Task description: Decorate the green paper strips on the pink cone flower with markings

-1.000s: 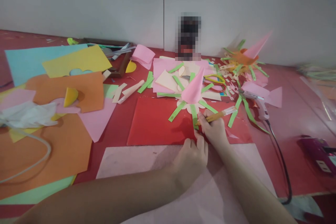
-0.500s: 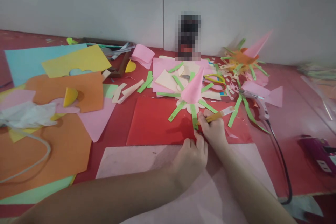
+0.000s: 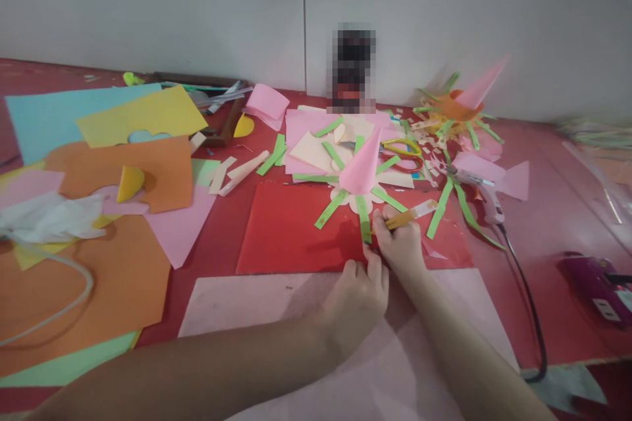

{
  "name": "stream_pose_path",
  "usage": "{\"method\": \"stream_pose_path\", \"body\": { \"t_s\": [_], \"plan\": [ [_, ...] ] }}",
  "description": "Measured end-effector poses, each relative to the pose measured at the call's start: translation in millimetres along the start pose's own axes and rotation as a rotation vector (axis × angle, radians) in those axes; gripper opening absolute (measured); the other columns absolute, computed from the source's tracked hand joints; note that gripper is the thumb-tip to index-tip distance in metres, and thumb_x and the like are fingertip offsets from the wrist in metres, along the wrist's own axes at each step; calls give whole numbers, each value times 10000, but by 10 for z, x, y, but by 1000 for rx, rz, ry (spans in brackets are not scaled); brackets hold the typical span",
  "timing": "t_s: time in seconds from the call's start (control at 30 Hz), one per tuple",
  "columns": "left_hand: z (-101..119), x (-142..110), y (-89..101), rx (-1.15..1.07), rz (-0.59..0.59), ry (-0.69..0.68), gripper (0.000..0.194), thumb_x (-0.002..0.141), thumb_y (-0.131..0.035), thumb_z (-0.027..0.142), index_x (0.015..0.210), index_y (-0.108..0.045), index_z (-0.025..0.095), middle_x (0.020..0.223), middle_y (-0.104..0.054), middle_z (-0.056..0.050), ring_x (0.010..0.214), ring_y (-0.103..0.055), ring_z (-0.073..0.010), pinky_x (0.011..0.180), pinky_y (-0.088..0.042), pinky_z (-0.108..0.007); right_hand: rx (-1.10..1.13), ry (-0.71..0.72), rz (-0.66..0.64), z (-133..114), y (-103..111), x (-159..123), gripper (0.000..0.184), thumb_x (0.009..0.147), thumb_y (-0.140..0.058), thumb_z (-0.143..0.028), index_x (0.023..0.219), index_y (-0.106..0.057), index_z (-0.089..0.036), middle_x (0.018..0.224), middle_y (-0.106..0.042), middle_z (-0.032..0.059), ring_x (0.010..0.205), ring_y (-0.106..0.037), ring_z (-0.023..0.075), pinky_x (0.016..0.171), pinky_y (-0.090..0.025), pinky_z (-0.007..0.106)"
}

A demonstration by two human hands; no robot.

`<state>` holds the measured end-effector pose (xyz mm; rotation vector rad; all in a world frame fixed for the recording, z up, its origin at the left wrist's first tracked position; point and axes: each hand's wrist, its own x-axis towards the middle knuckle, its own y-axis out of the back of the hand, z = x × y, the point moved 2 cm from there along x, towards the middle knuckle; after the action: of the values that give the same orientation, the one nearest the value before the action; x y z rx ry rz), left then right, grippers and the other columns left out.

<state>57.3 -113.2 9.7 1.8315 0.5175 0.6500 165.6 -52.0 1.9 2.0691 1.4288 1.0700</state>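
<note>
A paper figure with a pink cone (image 3: 362,168) stands on a pale scalloped base, with several green strips fanning out around it. My right hand (image 3: 403,248) grips a yellow pen (image 3: 405,218), its tip at the lower end of the front green paper strip (image 3: 364,214). Curled just below, my left hand (image 3: 359,302) holds that strip's end at its fingertips. Small marks show on the strip to the left. Beneath the strips lies a red board (image 3: 291,230), and a pale sheet (image 3: 232,306) is under my forearms.
Scissors (image 3: 409,152) lie behind the cone. A glue gun (image 3: 490,202) with a black cord is on the right, near a purple socket box (image 3: 595,289). A similar cone figure (image 3: 476,95) stands behind. Coloured sheets, including orange paper (image 3: 128,296), cover the left.
The view has shifted very slightly. Both hands, the pen and the strip keep nearly the same places relative to each other.
</note>
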Motion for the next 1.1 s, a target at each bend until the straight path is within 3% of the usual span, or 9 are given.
{"method": "stream_pose_path", "body": {
  "t_s": [0.3, 0.77, 1.1],
  "plan": [
    [7, -2, -12, -29, -34, -10, 263, 802, -419, 97, 1014, -564, 41, 1035, -584, -194, 581, -539, -128, 534, -385, -279, 157, -147, -6, 53, 29, 8, 326, 812, -427, -299, 544, -262, -216, 437, -314, -68, 422, -322, 81, 434, -291, 205],
    [2, 4, 11, -5, -17, -4, 296, 800, -382, 91, 1027, -562, 32, 1019, -594, -195, 567, -540, -131, 519, -376, -275, 96, -89, -71, 59, -10, -5, 346, 802, -442, -289, 520, -258, -207, 420, -377, -59, 412, -348, 76, 438, -274, 209],
    [12, -1, -11, 8, -4, -7, 329, 787, -339, 57, 1019, -571, 37, 1019, -601, -193, 547, -537, -132, 522, -371, -277, 113, -123, -97, 70, -10, 0, 339, 802, -444, -306, 522, -280, -205, 435, -410, -49, 431, -382, 81, 441, -283, 208]
  ]
}}
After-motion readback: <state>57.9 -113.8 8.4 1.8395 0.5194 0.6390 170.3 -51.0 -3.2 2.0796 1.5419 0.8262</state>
